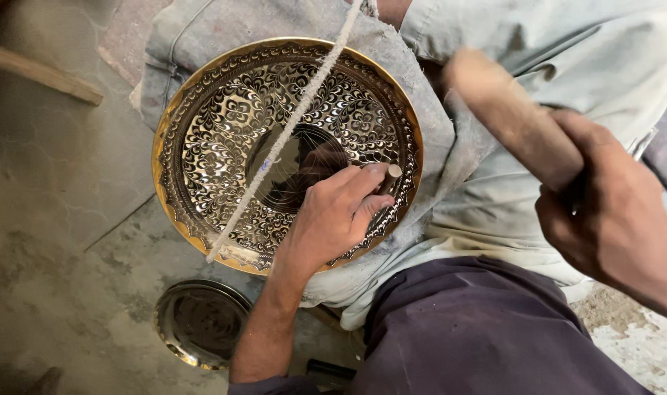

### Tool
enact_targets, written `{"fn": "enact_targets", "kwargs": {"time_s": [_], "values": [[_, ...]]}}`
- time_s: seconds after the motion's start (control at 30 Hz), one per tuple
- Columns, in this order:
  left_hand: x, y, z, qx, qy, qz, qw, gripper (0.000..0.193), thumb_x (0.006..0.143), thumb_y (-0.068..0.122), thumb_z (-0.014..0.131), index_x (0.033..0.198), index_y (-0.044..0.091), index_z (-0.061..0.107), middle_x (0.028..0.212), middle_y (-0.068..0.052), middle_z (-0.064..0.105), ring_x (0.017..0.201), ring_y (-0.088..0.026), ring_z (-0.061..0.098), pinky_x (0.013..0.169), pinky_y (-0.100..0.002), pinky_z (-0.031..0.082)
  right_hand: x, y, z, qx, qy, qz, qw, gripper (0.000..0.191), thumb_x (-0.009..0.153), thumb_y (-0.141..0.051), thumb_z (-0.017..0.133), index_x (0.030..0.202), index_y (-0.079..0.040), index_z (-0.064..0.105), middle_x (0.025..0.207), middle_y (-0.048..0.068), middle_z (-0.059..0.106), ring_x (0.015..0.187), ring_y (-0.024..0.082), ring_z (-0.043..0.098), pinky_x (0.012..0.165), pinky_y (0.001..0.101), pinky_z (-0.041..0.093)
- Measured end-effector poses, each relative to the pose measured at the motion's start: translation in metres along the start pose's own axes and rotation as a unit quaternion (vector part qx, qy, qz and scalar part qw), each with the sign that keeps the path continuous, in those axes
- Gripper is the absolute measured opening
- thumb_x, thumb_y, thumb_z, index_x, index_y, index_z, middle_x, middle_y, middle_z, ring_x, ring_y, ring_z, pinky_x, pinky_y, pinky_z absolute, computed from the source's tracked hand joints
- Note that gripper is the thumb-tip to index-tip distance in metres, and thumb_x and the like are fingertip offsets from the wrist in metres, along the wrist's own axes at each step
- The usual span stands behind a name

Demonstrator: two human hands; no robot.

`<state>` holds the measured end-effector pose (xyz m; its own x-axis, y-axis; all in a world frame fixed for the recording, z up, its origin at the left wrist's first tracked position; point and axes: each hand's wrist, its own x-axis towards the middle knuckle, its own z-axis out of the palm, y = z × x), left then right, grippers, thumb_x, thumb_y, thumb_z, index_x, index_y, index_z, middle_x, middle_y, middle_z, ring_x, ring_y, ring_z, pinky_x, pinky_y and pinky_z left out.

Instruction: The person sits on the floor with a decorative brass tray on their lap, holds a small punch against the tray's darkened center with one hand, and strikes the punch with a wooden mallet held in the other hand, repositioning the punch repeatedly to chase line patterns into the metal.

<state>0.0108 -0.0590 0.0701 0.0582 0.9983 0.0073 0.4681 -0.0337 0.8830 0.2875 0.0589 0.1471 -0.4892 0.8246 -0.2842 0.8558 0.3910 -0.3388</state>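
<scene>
Head view: left hand [333, 216] clamps small metal punch [390, 175] upright on round engraved brass plate [202, 139]; right hand [611, 219], clenched on blurred wooden mallet [509, 117], sits right of it.

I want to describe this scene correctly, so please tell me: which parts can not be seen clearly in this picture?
Head view, the only one:
- Tip of the metal punch: hidden behind the left hand, so its contact with the engraved brass plate is unseen.
- Wooden mallet: blurred; its lower end is covered by the right hand.
- White cord: its upper end is cut off by the top edge.
- Small dark plate: dim, its pattern unreadable.
</scene>
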Motion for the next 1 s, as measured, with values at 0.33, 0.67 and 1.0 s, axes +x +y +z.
{"fn": "enact_targets", "kwargs": {"time_s": [0.33, 0.67, 1.0], "values": [[0.0, 0.002, -0.001, 0.03, -0.007, -0.01, 0.999, 0.029, 0.096, 0.015, 0.075, 0.121, 0.009, 0.063, 0.094, -0.013, 0.066, 0.085, -0.038, 0.066, 0.069, -0.047, 0.051, -0.01, 0.008, 0.0, -0.11, -0.04, -0.03, 0.993, 0.074, 0.076, -0.002, 0.064, 0.149, -0.011, 0.058, 0.098, 0.023, 0.064, 0.078, 0.035, 0.064, 0.071, 0.0458, 0.052], [-0.001, 0.004, -0.001, 0.011, -0.002, -0.018, 1.0, 0.033, 0.096, 0.014, 0.073, 0.127, 0.012, 0.064, 0.093, -0.012, 0.066, 0.082, -0.036, 0.067, 0.067, -0.046, 0.051, -0.001, -0.012, 0.002, -0.077, -0.036, -0.039, 0.996, 0.06, 0.088, -0.005, 0.061, 0.147, -0.011, 0.054, 0.105, 0.019, 0.065, 0.084, 0.03, 0.066, 0.071, 0.0439, 0.054], [-0.005, 0.001, 0.001, 0.017, 0.001, -0.019, 1.0, 0.028, 0.098, 0.018, 0.074, 0.123, 0.013, 0.062, 0.097, -0.012, 0.066, 0.086, -0.036, 0.067, 0.07, -0.046, 0.052, -0.004, 0.015, 0.004, -0.076, -0.018, -0.124, 0.989, 0.065, 0.075, 0.006, 0.06, 0.139, 0.001, 0.06, 0.102, 0.024, 0.063, 0.085, 0.034, 0.065, 0.078, 0.0444, 0.056]]}}
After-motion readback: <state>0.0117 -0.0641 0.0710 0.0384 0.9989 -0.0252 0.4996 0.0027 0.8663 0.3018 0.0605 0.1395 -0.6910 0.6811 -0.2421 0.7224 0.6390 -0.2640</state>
